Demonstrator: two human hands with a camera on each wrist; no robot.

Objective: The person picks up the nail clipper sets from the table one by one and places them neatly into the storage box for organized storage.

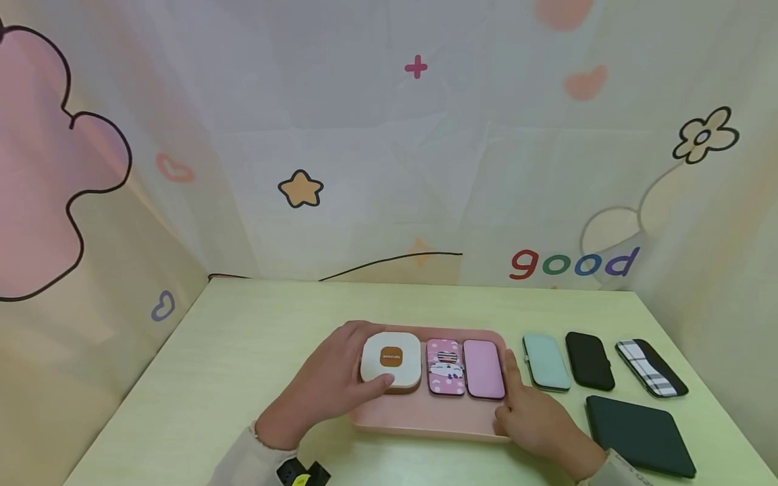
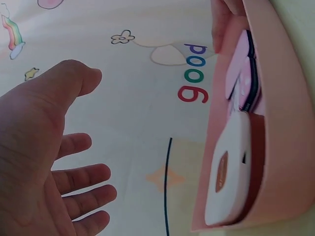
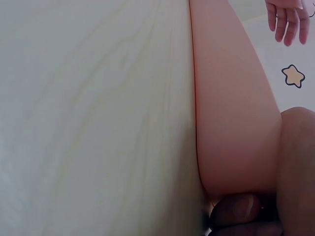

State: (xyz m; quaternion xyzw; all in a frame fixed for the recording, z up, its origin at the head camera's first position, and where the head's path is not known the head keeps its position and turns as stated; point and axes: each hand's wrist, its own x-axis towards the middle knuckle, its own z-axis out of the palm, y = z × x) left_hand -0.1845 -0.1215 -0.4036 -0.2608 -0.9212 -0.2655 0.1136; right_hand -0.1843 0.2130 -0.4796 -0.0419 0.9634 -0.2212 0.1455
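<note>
A pink tray (image 1: pixel 434 418) holds a rounded white case (image 1: pixel 401 341) with a brown label and brown base, a pink patterned flat case (image 1: pixel 446 388) and a plain pink flat case (image 1: pixel 484 368). My left hand (image 1: pixel 334 374) overlaps the white case in the head view. The left wrist view shows that hand (image 2: pixel 44 142) with spread fingers, apart from the tray (image 2: pixel 290 123) and the case (image 2: pixel 231 172). At the tray's right end, my right hand (image 1: pixel 535 418) grips the rim, index finger along the side. The right wrist view shows curled fingers (image 3: pixel 236 211) against the tray's corner (image 3: pixel 236 147).
Right of the tray lie a mint flat case (image 1: pixel 546 361), a black one (image 1: pixel 589 360) and a black one with a plaid panel (image 1: pixel 653 368). A larger dark flat case (image 1: pixel 641 435) lies nearer, beside my right wrist. A printed curtain (image 1: pixel 365 135) stands behind the table (image 1: pixel 243 351).
</note>
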